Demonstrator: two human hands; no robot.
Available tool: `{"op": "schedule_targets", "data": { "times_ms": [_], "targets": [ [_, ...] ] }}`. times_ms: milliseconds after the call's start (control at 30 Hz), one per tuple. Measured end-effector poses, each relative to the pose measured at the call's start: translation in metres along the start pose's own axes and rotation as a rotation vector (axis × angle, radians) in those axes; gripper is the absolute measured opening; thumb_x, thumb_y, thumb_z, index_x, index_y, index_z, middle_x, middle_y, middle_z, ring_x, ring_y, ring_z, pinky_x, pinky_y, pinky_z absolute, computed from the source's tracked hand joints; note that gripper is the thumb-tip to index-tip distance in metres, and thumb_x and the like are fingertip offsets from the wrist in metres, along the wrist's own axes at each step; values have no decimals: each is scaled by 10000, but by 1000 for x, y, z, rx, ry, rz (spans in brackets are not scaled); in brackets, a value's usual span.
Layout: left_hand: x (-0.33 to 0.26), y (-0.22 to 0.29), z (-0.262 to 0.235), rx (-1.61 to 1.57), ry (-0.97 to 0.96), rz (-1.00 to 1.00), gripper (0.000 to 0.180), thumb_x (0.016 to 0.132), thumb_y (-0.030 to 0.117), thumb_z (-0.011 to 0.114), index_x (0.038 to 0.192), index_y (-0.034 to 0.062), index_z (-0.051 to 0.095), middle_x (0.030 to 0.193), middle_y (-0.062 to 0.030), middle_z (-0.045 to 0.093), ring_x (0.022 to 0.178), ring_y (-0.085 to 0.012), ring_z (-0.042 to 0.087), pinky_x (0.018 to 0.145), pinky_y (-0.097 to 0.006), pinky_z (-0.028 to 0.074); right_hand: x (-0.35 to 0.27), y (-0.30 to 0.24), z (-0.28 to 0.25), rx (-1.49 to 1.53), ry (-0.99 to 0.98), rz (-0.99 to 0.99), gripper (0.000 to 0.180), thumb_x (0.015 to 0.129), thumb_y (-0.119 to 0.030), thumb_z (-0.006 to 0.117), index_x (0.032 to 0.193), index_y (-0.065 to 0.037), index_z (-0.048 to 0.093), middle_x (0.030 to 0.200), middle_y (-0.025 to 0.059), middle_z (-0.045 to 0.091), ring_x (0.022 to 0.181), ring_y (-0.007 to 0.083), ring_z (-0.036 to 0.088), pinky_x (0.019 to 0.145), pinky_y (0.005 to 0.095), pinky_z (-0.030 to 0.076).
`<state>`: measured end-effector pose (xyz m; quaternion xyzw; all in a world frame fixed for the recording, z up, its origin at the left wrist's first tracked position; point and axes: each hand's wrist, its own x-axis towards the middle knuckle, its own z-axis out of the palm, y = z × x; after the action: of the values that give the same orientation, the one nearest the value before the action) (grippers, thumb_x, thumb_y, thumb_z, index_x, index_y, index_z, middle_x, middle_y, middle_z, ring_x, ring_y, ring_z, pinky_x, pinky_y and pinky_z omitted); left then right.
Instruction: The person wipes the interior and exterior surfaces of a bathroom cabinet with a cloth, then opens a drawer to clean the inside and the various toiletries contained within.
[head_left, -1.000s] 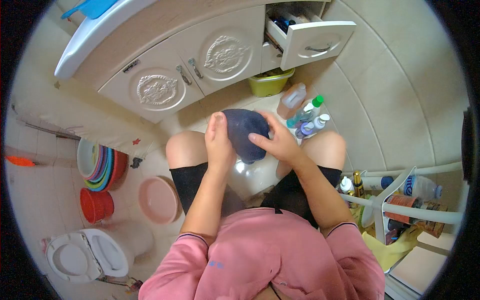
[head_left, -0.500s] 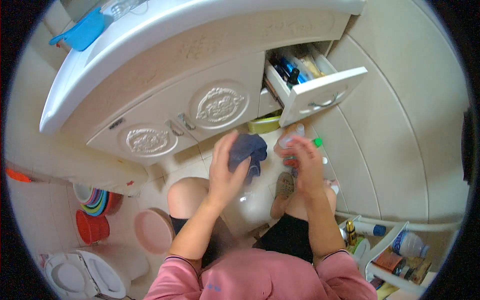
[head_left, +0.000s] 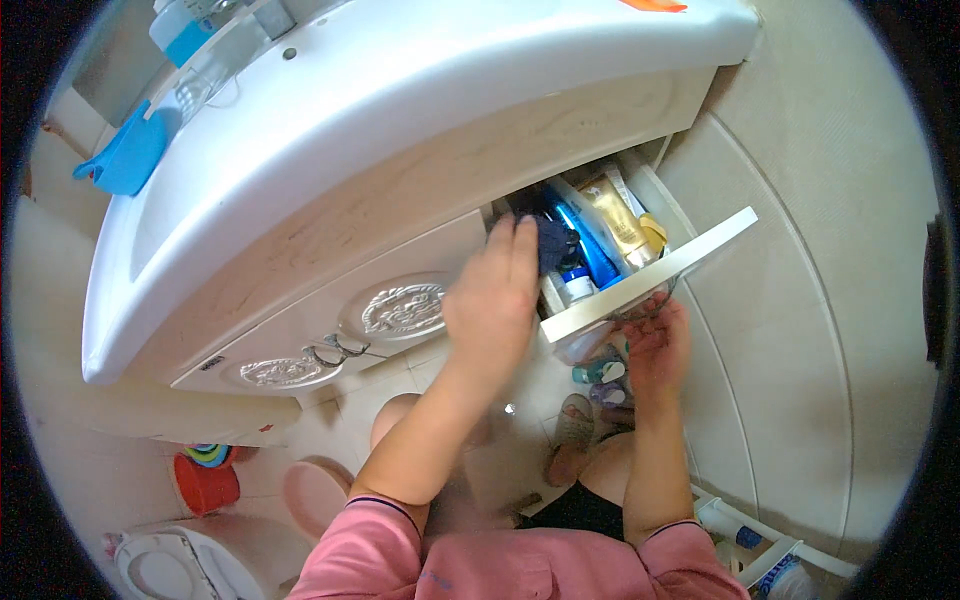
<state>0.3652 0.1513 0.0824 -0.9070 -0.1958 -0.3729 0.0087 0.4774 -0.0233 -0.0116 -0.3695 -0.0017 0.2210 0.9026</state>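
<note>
Left hand [head_left: 492,295] at the near left edge of the open drawer [head_left: 650,276], fingers bent over the dark blue cloth [head_left: 556,243], thumb hidden. Cloth at the drawer's left side, just beside a blue tube [head_left: 590,245]; gold tube [head_left: 622,220] farther right. Open room above the drawer; basin edge [head_left: 400,135] curves behind. Right hand [head_left: 660,345] half open below the drawer front, fingers curled at the handle [head_left: 668,293]; grip or mere touch, cannot tell. Tiled wall [head_left: 790,260] near the drawer's right end.

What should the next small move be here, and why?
Probably settle the dark blue cloth down inside the open drawer: the left hand is at it by the drawer's left side, and the right hand is by the handle.
</note>
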Motion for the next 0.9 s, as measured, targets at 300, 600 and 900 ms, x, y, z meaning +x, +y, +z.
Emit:
{"op": "schedule_targets", "data": {
  "times_ms": [300, 600, 900],
  "targets": [
    [18, -19, -12, -428, -402, -33, 423, 706, 52, 646, 1128, 47, 611, 1234, -128, 594, 1081, -325, 591, 916, -391, 484, -22, -3, 26, 118, -184, 101, 185, 927, -166, 520, 1046, -28, 552, 915, 104, 628, 745, 249, 626, 690, 403, 539],
    [-7, -29, -13, -843, -443, 81, 444, 732, 8, 658, 1173, 46, 616, 1241, -133, 603, 1161, -301, 563, 977, -362, 440, -15, 2, 16, 149, -239, 87, 156, 922, -172, 553, 1010, -42, 558, 952, 80, 629, 802, 226, 620, 719, 403, 535],
    [-2, -42, -8, -845, -507, 8, 434, 703, -12, 567, 1133, 21, 610, 1286, -136, 572, 1189, -297, 546, 998, -369, 435, -19, 1, 19, 96, -220, 71, 154, 920, -231, 561, 956, -82, 542, 927, 60, 614, 822, 205, 602, 650, 360, 512]
  ]
}}
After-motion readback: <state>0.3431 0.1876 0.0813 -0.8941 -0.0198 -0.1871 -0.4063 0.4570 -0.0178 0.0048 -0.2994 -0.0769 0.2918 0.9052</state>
